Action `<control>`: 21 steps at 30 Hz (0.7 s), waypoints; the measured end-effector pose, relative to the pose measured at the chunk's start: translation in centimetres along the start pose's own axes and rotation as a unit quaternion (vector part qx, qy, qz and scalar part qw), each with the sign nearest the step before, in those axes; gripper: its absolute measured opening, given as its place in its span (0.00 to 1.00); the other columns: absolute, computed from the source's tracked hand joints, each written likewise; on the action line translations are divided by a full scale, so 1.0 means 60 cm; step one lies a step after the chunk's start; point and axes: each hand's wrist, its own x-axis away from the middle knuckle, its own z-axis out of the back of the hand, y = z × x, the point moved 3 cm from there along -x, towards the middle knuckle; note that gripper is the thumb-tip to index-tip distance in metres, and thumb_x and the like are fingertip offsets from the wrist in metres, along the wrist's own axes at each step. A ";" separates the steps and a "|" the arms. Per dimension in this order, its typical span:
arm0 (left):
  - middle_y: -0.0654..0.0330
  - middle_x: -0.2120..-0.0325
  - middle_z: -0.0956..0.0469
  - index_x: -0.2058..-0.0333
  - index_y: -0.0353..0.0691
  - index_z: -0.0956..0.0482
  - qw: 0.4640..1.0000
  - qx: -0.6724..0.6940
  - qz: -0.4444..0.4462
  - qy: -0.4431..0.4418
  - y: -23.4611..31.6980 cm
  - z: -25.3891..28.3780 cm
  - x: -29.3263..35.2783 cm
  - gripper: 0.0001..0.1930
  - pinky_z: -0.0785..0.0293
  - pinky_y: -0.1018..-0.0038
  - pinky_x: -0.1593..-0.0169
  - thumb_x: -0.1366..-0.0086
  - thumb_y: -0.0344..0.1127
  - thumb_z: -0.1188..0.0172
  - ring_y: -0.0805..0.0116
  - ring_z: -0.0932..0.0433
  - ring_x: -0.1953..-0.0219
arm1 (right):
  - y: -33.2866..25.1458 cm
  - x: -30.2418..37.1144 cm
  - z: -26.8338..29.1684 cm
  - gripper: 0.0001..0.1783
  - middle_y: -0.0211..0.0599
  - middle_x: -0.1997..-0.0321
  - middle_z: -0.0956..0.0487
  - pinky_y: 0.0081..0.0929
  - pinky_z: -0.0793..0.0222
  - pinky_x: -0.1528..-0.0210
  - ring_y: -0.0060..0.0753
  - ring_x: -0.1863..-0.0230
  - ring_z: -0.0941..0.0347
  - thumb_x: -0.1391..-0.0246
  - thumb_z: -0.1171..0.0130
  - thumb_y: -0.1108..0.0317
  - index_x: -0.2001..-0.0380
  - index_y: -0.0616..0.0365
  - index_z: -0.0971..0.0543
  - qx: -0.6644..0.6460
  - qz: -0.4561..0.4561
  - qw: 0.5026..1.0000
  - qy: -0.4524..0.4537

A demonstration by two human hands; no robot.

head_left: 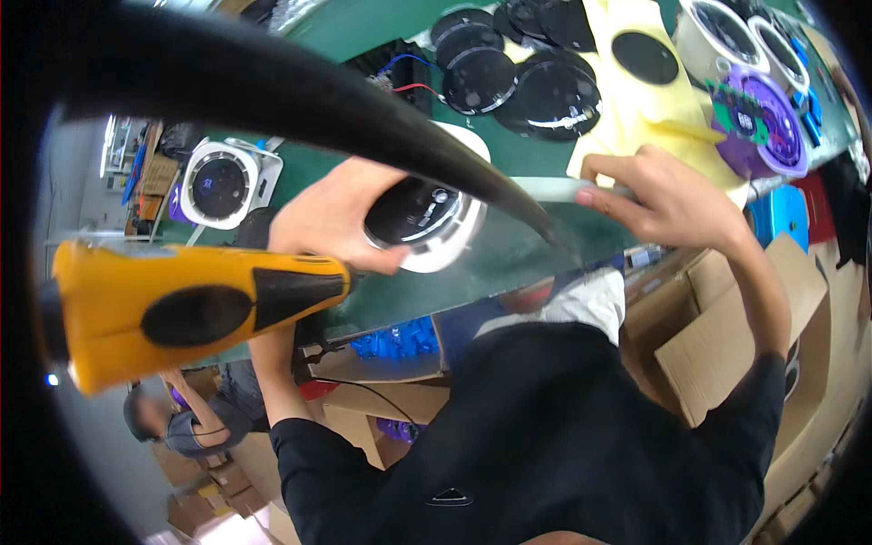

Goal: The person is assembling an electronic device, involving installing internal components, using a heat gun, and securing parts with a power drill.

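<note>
Head view. My left hand (331, 218) grips a round white unit (427, 222) with a black glossy face, fingers wrapped round its left rim, holding it over the near edge of the green desk (509, 150). My right hand (658, 195) is pinched narrow on a thin pale strip (554, 189) lying along the desk just right of the unit. A yellow power tool (182, 304) hangs close to the camera at left, its black cord (300, 91) arcing across the unit.

Risks, as I judge them: the unit is held by one hand only and partly beyond the desk edge, so a loosened grip could drop it toward the cartons (727, 345) below. The cord crosses my sightline and could snag my left wrist or drag over the glossy face. The strip is held only by fingertips and may slip or crease.

Count: one unit in hand; one more white unit (222, 186) on the desk at left; about five black discs (554, 91) at the far side, some overlapping, so the count is uncertain; two white rings (727, 36) at upper right; one purple disc (772, 127); one yellow sheet (636, 91); one power tool; another person (173, 422) at lower left.
</note>
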 end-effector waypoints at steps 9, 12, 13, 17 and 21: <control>0.47 0.39 0.33 0.38 0.37 0.32 0.971 -0.208 0.065 0.098 0.037 -0.021 0.004 0.44 0.38 0.59 0.32 0.54 0.48 0.28 0.46 0.33 0.36 | -0.030 0.001 -0.003 0.15 0.52 0.76 0.23 0.44 0.30 0.65 0.55 0.69 0.23 0.35 0.43 0.58 0.65 0.59 0.18 0.054 0.023 0.997 0.042; 0.46 0.42 0.31 0.40 0.34 0.32 0.962 -0.218 0.017 0.164 0.033 -0.037 0.009 0.42 0.37 0.61 0.33 0.54 0.43 0.30 0.48 0.31 0.38 | -0.040 -0.008 -0.004 0.16 0.51 0.75 0.22 0.43 0.30 0.65 0.54 0.69 0.22 0.35 0.44 0.57 0.65 0.59 0.18 0.054 0.043 0.998 0.011; 0.46 0.43 0.30 0.41 0.33 0.32 0.963 -0.191 0.016 0.187 0.032 -0.038 0.013 0.41 0.37 0.63 0.34 0.55 0.41 0.32 0.50 0.30 0.39 | -0.040 -0.011 -0.011 0.16 0.50 0.75 0.21 0.43 0.30 0.65 0.54 0.70 0.23 0.35 0.43 0.57 0.65 0.59 0.18 0.048 0.040 0.998 0.021; 0.49 0.46 0.28 0.43 0.33 0.31 0.961 -0.109 0.040 0.251 0.019 -0.044 0.024 0.38 0.37 0.67 0.36 0.56 0.42 0.34 0.58 0.28 0.43 | -0.012 -0.017 -0.040 0.17 0.43 0.79 0.24 0.36 0.32 0.73 0.41 0.78 0.25 0.33 0.45 0.55 0.63 0.58 0.19 0.023 0.005 0.998 0.063; 0.49 0.42 0.29 0.42 0.32 0.32 0.930 0.150 0.044 0.334 -0.007 -0.046 0.023 0.40 0.40 0.65 0.32 0.50 0.50 0.34 0.58 0.32 0.37 | 0.023 -0.021 -0.128 0.17 0.20 0.82 0.37 0.21 0.47 0.78 0.13 0.82 0.43 0.28 0.50 0.54 0.64 0.57 0.25 -0.220 -0.052 0.954 0.198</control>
